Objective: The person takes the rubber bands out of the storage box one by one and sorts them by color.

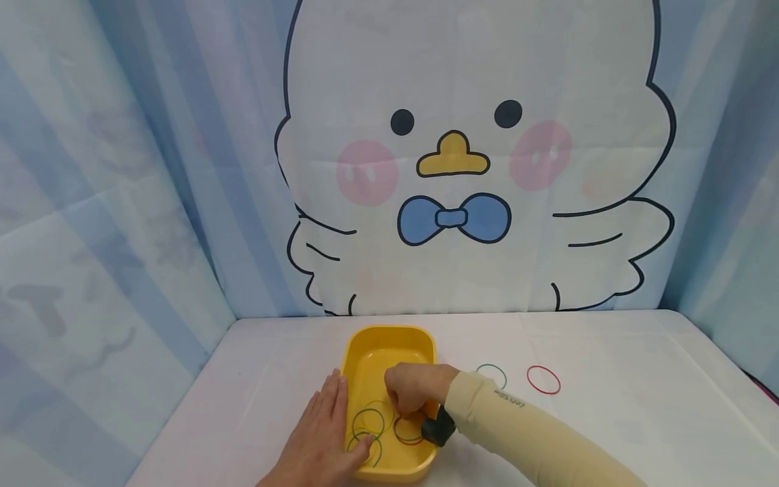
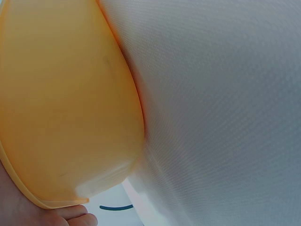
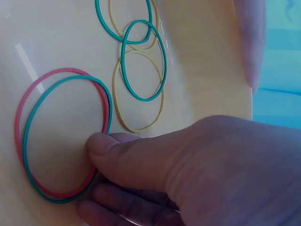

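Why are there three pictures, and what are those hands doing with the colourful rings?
A person wears three small cameras: one on the head, one on each wrist. The big picture is from the head and looks down at a white table in front of a cartoon chick curtain. The left hand lies flat against a yellow tray; its wrist camera sees only the tray's side up close. The right hand reaches into the tray, and its camera shows the thumb touching a red band and a green band that lie together. More green and yellow bands lie nearby in the tray. Whether it pinches them is hard to tell. Two more bands, green and red, lie on the table.
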A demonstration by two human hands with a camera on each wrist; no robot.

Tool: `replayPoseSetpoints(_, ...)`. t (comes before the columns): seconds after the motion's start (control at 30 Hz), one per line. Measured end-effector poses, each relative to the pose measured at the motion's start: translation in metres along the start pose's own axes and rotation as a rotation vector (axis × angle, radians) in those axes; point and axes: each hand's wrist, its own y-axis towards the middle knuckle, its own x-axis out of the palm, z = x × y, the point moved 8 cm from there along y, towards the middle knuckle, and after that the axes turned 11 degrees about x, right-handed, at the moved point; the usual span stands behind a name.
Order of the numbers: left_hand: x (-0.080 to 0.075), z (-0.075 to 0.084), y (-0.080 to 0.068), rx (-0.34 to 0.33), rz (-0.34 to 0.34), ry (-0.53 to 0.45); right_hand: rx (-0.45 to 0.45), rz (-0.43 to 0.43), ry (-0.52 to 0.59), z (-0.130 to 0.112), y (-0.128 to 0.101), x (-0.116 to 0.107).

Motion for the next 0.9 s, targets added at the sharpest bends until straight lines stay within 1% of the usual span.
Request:
replayPoseSetpoints(0.13,0.0,-0.0003,0.0001,0.005,0.003,0.005,-0.018,0.003,-0.024,-0.0006,0.0004,0.0012)
replayPoseSetpoints(0.27,0.0001,-0.0002,0.0,0.009,0.006,0.003,-0.012,0.013,-0.023,0.0007,0.0016,0.002)
replayPoseSetpoints(0.5,-0.0002,0.0017,-0.0009,0.021,0.014,0.001,-0.028,0.138,0.015,0.0018,0.0073,-0.0055)
replayPoseSetpoints(0.57,0.0001,0.002,-0.0008,0.021,0.01,-0.001,-0.032,0.148,0.036,0.0024,0.0085,-0.0066)
replayPoseSetpoints(0.73,-0.0001,0.0014,-0.0004,0.022,0.015,-0.001,-0.017,0.09,0.089,0.0046,0.0093,-0.0039)
replayPoseSetpoints(0.8,-0.0004,0.0007,-0.0002,0.022,0.018,-0.001,-0.014,0.067,0.098,0.0045,0.0088,-0.0025)
replayPoseSetpoints(0.9,-0.0001,-0.0007,-0.0001,0.018,0.015,-0.004,-0.019,0.054,0.092,0.0031,0.0088,-0.0017)
